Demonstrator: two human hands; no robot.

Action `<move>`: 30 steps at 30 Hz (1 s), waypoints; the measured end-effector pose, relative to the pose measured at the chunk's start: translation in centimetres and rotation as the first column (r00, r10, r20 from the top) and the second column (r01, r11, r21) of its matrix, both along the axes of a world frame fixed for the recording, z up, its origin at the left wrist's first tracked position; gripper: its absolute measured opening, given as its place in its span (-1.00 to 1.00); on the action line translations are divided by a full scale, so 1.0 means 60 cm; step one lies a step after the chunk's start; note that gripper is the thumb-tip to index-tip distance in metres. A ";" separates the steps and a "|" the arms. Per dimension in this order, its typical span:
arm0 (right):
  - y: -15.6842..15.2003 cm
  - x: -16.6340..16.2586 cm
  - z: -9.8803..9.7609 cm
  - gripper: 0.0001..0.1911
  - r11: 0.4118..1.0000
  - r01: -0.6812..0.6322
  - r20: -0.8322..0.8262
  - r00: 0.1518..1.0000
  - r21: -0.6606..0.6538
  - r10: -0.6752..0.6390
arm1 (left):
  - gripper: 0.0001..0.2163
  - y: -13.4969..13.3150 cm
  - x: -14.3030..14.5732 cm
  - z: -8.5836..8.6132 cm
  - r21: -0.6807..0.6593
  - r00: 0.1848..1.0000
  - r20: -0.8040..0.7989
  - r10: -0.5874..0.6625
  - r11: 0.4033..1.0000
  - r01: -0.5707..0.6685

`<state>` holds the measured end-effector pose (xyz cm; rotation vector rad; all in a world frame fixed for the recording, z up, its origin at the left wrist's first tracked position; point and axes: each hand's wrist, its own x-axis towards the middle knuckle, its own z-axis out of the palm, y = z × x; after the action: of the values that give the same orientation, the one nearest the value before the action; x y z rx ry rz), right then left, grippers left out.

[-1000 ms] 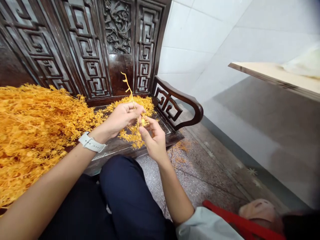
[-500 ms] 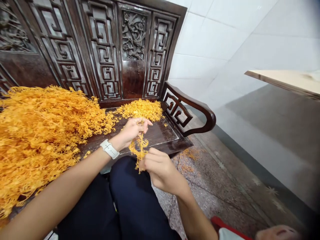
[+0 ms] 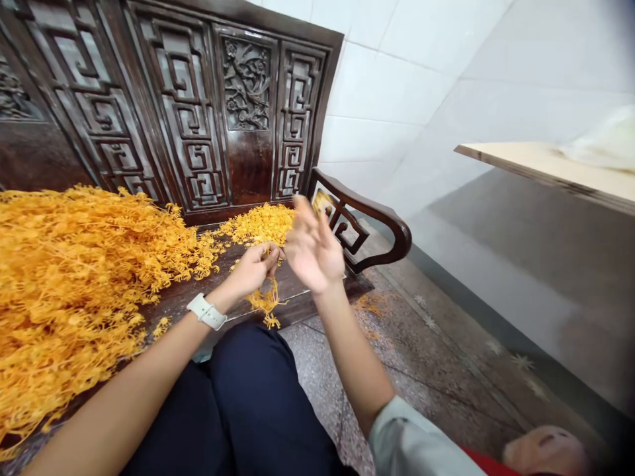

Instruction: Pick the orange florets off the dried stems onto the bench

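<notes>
My left hand (image 3: 254, 270), with a pale watch on its wrist, pinches an orange-yellow plastic sprig (image 3: 266, 301) whose thin branches dangle below the fingers. My right hand (image 3: 317, 254) is raised beside it, palm showing and fingers apart, a little blurred. Just beyond its fingertips is a small blurred yellow piece (image 3: 323, 201), seemingly loose in the air before the armrest. Behind the hands, a small heap of yellow pieces (image 3: 260, 223) lies on the bench seat, partly hidden by my right hand. A far larger pile of yellow sprigs (image 3: 74, 264) covers the seat at left.
The dark wooden bench has a carved back (image 3: 248, 158) and a curved armrest (image 3: 381, 215). Yellow scraps (image 3: 370, 307) lie on the speckled floor. A pale board (image 3: 520, 155) juts in at right, with a whitish bundle on it. My knees are below the hands.
My right hand has left the sprig, risen toward the armrest and opened; a yellow piece now shows past its fingertips. My left hand still holds the sprig. The view has shifted slightly right.
</notes>
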<state>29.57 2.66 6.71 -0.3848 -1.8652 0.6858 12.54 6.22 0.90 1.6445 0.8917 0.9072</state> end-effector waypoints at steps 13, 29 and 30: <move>-0.038 0.008 -0.140 -0.62 0.752 0.139 -0.122 0.952 -0.645 -0.280 | -0.81 -0.021 -0.004 0.065 -0.318 0.835 0.547 0.062 0.938 0.139; -0.101 -0.014 -0.130 -0.89 0.788 0.615 -0.180 0.778 0.022 -0.602 | -0.69 0.004 -0.020 0.060 -0.396 0.863 0.414 0.290 0.911 -0.116; -0.117 -0.017 -0.121 -0.84 0.811 0.571 -0.139 0.820 0.128 -0.555 | -0.67 0.005 -0.020 0.059 -0.410 0.862 0.413 0.294 0.905 -0.113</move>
<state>28.55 -4.37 -0.55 -0.7470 -1.5817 0.1357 11.36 6.53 4.41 0.9503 0.8455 1.1416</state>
